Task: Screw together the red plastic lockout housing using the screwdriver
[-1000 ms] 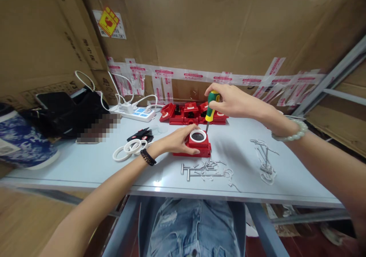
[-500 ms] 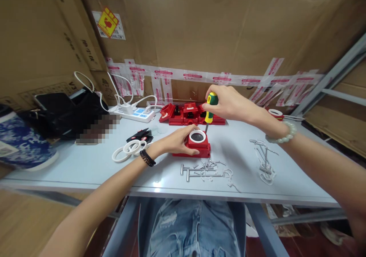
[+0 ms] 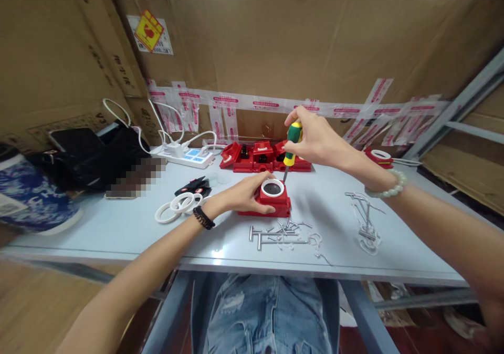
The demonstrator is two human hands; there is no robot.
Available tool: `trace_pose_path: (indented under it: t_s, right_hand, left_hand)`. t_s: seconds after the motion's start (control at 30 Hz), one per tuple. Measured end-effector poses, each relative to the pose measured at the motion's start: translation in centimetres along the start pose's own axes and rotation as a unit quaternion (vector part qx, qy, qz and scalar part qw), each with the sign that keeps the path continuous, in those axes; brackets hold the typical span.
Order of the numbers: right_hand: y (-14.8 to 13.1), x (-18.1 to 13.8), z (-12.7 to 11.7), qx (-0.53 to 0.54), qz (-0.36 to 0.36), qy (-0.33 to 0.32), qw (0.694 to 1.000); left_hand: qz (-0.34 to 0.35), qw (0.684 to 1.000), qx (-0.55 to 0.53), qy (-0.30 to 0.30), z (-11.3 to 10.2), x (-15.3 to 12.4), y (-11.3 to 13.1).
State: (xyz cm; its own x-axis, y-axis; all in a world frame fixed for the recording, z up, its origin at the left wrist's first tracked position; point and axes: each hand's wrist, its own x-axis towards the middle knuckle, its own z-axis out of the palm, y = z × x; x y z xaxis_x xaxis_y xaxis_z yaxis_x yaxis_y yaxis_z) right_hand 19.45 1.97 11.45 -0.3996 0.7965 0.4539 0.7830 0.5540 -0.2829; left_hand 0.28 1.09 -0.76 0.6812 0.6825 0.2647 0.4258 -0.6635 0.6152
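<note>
A red box with a white ring around a dark round window (image 3: pixel 284 207) sits on the table in front of me. My left hand (image 3: pixel 252 194) is closed around its left side, thumb along the front. In my right hand (image 3: pixel 311 133) is a screwdriver with a green and yellow handle (image 3: pixel 294 133). Its shaft points down, slightly tilted, to the box's back right corner; the tip's exact contact is too small to make out. Just in front of the box lie loose screws (image 3: pixel 289 227) and T-shaped metal rods (image 3: pixel 275 242).
Open red boxes (image 3: pixel 252 159) stand behind, against the cardboard. White rings (image 3: pixel 167 213) and black pieces (image 3: pixel 192 187) lie to the left, near a power strip (image 3: pixel 192 157). More metal rods (image 3: pixel 368 222) and another red box (image 3: pixel 380 159) are at the right. A blue-patterned container (image 3: pixel 35 196) stands far left.
The screwdriver handle has turned and tilted slightly to the right, and my right hand's fingers have shifted on it. My left hand and the red box have stayed in place.
</note>
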Motion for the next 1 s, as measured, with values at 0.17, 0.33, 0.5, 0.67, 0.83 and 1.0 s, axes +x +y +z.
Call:
trace_pose_path:
  t_s: [0.17, 0.33, 0.5, 0.67, 0.83, 1.0]
  right_hand:
    - [-0.4, -0.1, -1.1, 0.001, 0.006, 0.02, 1.0]
    - [-1.2, -1.0, -2.7, 0.011, 0.001, 0.035, 0.999]
    - [-1.5, -2.0, -3.3, 0.027, -0.001, 0.018, 0.999]
    - [-1.2, -2.8, -2.3, 0.041, -0.006, -0.021, 0.999]
    - [-1.3, -3.9, -1.0, 0.068, -0.015, -0.061, 0.996]
    - [-1.2, -4.3, -0.3, 0.063, -0.027, -0.068, 0.995]
  left_hand:
    - [-0.003, 1.0, 0.003, 0.001, 0.0, -0.1, 0.0]
    - [-0.008, 1.0, 0.008, 0.001, 0.0, -0.1, -0.1]
    - [-0.012, 1.0, 0.026, 0.002, 0.0, -0.1, -0.1]
    - [-0.012, 1.0, 0.029, 0.004, 0.1, -0.1, 0.0]
    - [-0.003, 1.0, 0.023, 0.003, 0.1, 0.0, 0.0]
    - [-0.007, 1.0, 0.025, 0.004, 0.1, 0.0, 0.1]
